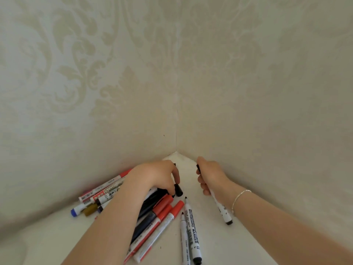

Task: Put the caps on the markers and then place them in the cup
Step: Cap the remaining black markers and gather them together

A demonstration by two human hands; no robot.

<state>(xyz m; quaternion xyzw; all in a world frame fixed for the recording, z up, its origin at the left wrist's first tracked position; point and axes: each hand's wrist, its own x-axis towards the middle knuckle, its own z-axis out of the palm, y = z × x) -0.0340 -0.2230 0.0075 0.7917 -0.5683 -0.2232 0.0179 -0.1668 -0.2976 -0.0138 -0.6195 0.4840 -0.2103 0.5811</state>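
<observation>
My right hand (210, 176) grips a white whiteboard marker (222, 209) in a fist, black tip sticking out at the top and black butt end pointing down toward me. My left hand (158, 175) reaches over a pile of markers and pinches a loose black cap (178, 190) on the white surface. Two uncapped white markers (192, 232) lie side by side between my arms, tips pointing away. Red-capped markers (162, 213) and dark ones lie under my left forearm. No cup is in view.
More markers with red, blue and gold ends (95, 197) lie against the left wall. The white tabletop (214, 243) fits into a corner of patterned wallpaper walls (176, 131), which close in tightly on both sides.
</observation>
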